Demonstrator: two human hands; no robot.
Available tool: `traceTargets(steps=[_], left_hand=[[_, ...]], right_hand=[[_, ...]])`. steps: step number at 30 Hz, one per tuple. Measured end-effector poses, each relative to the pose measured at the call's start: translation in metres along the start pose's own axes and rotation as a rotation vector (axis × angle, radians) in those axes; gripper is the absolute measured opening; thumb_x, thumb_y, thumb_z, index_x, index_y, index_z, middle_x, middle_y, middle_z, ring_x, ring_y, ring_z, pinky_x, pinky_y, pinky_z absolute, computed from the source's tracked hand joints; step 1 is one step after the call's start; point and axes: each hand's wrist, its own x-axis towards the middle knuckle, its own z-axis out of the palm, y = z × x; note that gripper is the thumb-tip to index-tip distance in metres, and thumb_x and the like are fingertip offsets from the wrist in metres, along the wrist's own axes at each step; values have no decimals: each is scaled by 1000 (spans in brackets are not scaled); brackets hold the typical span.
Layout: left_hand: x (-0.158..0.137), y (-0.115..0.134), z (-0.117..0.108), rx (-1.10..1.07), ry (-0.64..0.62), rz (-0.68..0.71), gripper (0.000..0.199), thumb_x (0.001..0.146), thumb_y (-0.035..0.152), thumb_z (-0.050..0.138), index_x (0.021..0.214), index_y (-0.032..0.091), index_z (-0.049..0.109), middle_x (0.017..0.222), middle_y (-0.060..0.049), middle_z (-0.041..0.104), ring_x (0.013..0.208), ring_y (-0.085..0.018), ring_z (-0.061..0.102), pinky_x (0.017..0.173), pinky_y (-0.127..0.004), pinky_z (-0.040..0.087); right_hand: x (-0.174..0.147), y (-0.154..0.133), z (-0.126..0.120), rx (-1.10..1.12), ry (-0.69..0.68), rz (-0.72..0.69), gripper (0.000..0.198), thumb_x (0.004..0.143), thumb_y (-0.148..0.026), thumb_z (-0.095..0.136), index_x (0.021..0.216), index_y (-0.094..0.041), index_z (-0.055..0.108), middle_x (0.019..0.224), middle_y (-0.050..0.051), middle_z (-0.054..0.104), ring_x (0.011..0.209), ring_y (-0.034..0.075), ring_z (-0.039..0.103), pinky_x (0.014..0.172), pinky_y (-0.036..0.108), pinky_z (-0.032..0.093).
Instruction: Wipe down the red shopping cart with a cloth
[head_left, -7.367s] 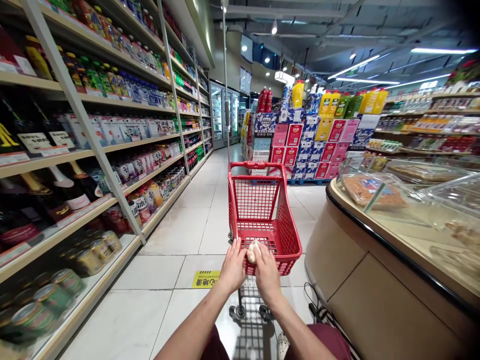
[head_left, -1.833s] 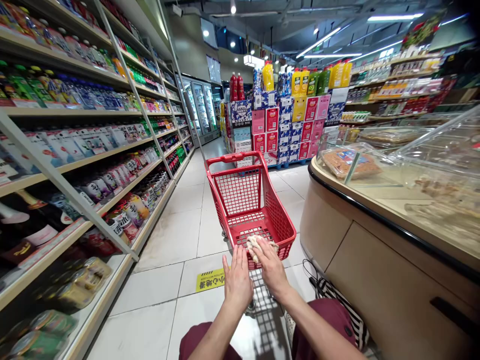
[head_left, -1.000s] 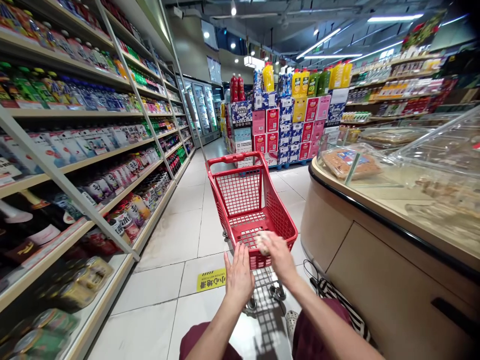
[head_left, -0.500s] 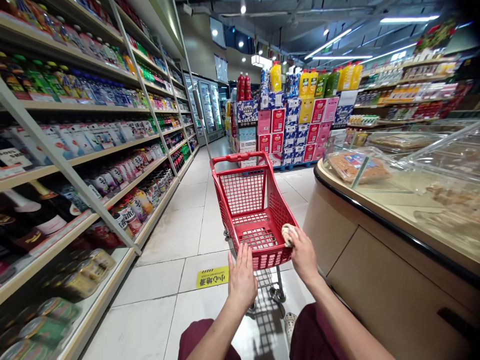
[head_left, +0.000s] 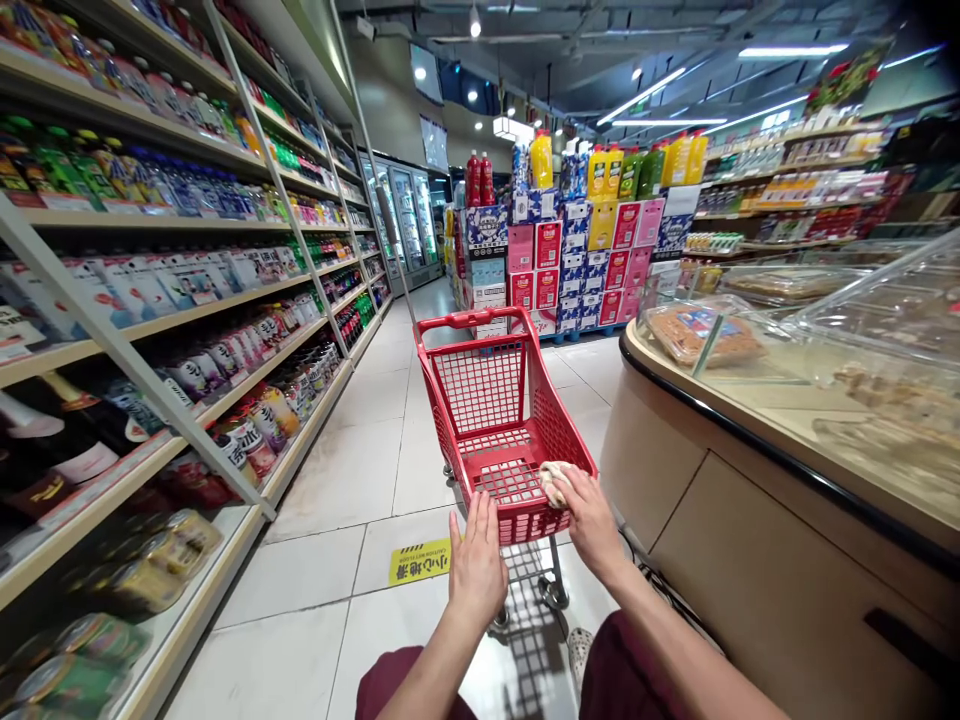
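Observation:
A red shopping cart (head_left: 491,365) with a lattice basket stands on the floor in front of me, its basket holding nothing that I can see. My right hand (head_left: 592,515) is closed on a crumpled off-white cloth (head_left: 555,482), which lies against the near rim of the basket toward its right corner. At the near left corner of the rim, my left hand (head_left: 478,560) rests with fingers stretched out and holds nothing. The fingertips of that hand appear to touch the rim.
Shelves of drinks (head_left: 225,270) run along the left. A display counter (head_left: 697,470) with packaged food stands close on the right. Stacked cartons (head_left: 574,265) topped with bottles are ahead. A yellow floor sticker (head_left: 418,562) lies left of the cart, and cables (head_left: 660,590) run by the counter.
My right hand has moved the cloth leftward along the basket's near rim, away from the right corner. My left hand stays at the left corner. The view has shifted slightly.

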Motion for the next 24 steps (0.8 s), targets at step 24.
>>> traceTargets(steps=[24], left_hand=[[-1, 8, -5, -46, -13, 35, 70, 70, 19, 41, 136, 11, 19, 143, -8, 21, 132, -23, 12, 106, -52, 14]], right_hand=[[-16, 0, 1, -172, 92, 26, 43, 84, -9, 28, 120, -22, 49, 127, 8, 48, 122, 20, 37, 97, 48, 30]])
